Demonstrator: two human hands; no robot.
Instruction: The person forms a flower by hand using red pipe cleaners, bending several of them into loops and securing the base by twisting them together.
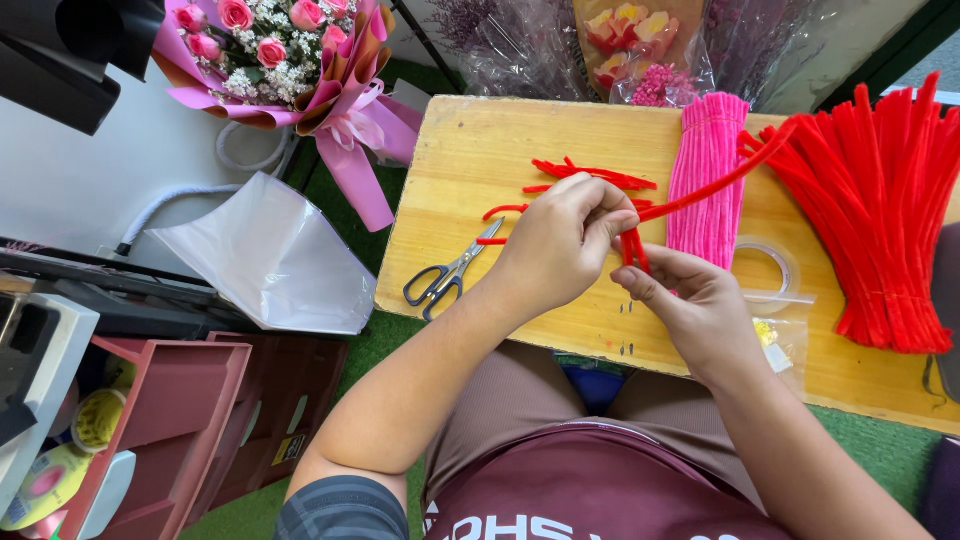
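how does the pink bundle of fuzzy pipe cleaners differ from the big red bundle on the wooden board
The pink bundle of fuzzy pipe cleaners is narrow and packed straight; the red bundle of fuzzy pipe cleaners is far wider and fans out at its top. The pink one lies mid-board beside the hands; the red one lies at the right end of the wooden board. Both lie flat, lengthwise.

A florist's craft corner, by the look of it — a small flower shop or gift workshop. A wrapped bouquet of pink roses (280,50) stands far left, cellophane-sleeved flowers (630,40) far behind the wooden board (470,150). On the board lie bundles of red pipe cleaners (885,200) and pink pipe cleaners (708,170) — plus scissors (450,275) and a roll of clear tape (775,265). Green artificial turf (385,340) covers the floor.
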